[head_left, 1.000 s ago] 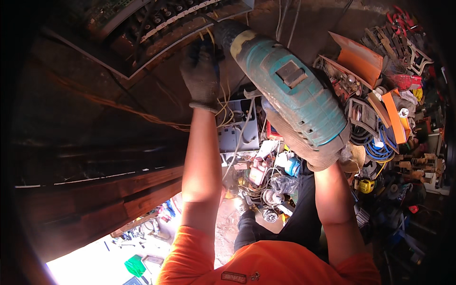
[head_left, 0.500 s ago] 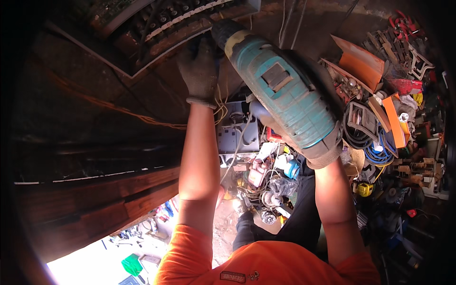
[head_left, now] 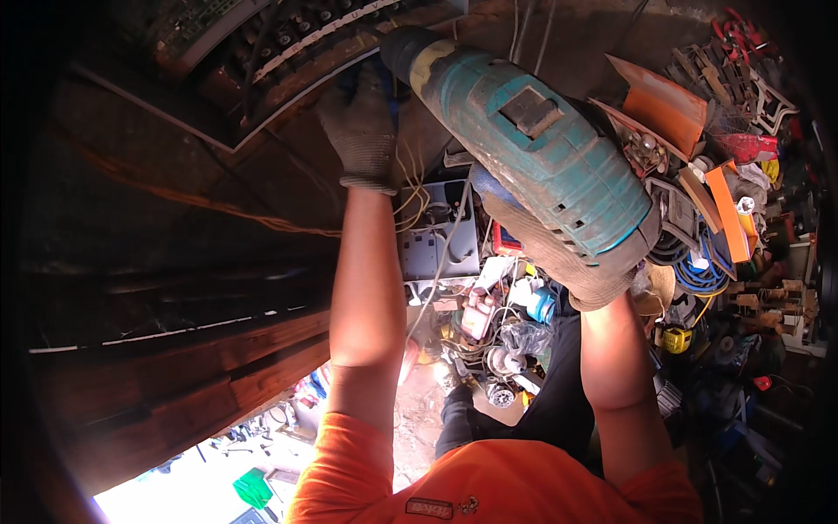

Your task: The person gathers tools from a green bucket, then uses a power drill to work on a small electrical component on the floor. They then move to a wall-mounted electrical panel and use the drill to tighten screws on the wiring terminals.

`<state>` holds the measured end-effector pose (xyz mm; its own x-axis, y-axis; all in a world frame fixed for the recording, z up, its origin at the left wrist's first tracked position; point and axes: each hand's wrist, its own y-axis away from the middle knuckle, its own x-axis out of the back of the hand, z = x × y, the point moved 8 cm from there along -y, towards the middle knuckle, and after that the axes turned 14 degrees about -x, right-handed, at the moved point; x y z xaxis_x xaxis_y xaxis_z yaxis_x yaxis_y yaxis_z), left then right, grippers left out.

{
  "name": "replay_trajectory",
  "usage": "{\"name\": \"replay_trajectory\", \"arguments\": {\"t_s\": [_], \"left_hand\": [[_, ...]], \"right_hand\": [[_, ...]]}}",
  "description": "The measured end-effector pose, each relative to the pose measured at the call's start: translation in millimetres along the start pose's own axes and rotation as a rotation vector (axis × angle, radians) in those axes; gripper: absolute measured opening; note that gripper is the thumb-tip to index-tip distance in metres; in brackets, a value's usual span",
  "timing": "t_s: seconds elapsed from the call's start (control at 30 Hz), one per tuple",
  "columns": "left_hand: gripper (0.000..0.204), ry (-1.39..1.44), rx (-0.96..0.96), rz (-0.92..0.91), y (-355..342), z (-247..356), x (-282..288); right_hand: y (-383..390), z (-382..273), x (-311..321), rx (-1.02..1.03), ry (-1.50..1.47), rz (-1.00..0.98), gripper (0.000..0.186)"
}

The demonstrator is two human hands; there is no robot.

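My right hand [head_left: 559, 244], in a knit work glove, grips a worn teal cordless drill [head_left: 532, 148] from below. Its dark chuck [head_left: 406, 52] points up and left at the lower edge of an open electrical cabinet [head_left: 236, 140]; any bit is hidden in shadow. My left hand [head_left: 360, 122], gloved too, reaches up to that edge just left of the chuck. Its fingers look bent together in the dark, and what they hold is hidden. A terminal strip [head_left: 297, 48] with a row of screws runs inside the cabinet above it.
Thin yellow wires [head_left: 288, 224] trail below the cabinet. A grey metal housing [head_left: 436, 240] stands under my hands. Clutter covers the floor, with orange metal pieces [head_left: 663, 105], a blue cable coil [head_left: 698, 279] and a yellow tape measure [head_left: 676, 339]. Wooden boards [head_left: 192, 384] run along the left.
The drill's rear has swung slightly to the right, and its chuck has shifted a little up and left in view. My left hand stays at the cabinet edge.
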<state>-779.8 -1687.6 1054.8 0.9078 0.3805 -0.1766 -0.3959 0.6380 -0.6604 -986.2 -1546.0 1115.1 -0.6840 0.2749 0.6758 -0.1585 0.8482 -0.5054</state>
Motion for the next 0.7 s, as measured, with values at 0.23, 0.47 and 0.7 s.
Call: {"name": "replay_trajectory", "arguments": {"t_s": [0.23, 0.47, 0.7], "left_hand": [[0.031, 0.143, 0.057, 0.044, 6, -4, -2], [0.026, 0.242, 0.152, 0.119, 14, -6, -7], [0.026, 0.091, -0.014, 0.046, 8, -8, -2]], "right_hand": [[2, 11, -8, -0.043, -0.096, -0.079, 0.035], [8, 29, -15, -0.122, -0.197, -0.167, 0.04], [16, 38, -21, -0.185, -0.269, -0.209, 0.044]]}}
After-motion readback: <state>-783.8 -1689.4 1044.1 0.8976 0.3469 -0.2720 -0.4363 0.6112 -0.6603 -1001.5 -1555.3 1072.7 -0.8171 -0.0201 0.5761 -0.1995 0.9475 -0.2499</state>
